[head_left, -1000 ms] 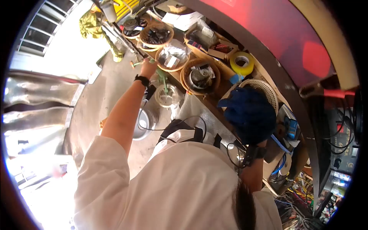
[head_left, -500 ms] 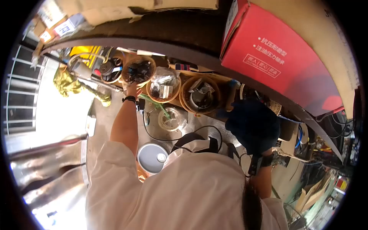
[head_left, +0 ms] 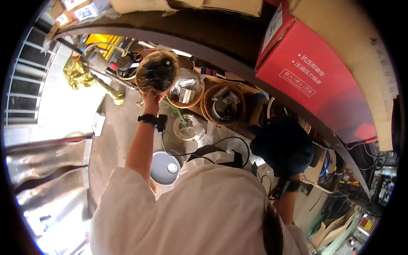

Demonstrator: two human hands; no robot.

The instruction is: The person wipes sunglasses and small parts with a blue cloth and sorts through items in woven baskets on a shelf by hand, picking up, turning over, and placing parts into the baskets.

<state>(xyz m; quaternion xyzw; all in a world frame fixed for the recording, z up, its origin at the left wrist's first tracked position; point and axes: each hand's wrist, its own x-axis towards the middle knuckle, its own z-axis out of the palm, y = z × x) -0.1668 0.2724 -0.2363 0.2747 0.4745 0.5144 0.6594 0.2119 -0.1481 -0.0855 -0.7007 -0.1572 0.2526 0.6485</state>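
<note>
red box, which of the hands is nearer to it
Right: the right hand is below the box in view; the left hand is farther left, holding a basket.

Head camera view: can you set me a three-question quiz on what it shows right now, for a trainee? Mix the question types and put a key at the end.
1. Multiple choice: what does the left hand grip?
A) a roll of tape
B) a round basket of dark items
C) a gray lid

2. True or false: the dark blue bundle hides the fingers of the right hand.

3. Fill in the blank: the big box with white print at upper right is mostly ____.

Key: 1 B; 2 true; 3 red.
</note>
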